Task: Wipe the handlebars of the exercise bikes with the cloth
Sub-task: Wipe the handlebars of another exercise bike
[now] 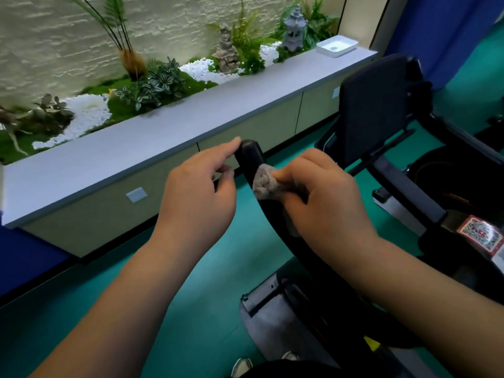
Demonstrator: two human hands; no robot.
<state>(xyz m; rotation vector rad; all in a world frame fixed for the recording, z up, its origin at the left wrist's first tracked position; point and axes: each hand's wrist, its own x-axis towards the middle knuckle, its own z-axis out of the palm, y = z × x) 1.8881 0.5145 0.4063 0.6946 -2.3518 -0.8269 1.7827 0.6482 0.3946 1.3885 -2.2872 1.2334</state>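
The person stands over an exercise bike (381,186) on the green floor (191,296). The right hand (324,197) grips a grey cloth (263,182) and presses it against the black handlebar (252,159), a little below its rounded end. The fingers are curled around the cloth. The left hand (199,192) is beside the bar on the other side, fingers loosely extended, and its index fingertip touches the top end of the bar; it holds nothing. Behind the bike runs a long grey counter (163,137) with a planter (136,85) of ferns and white pebbles, and a white tray (337,46) at its far end.
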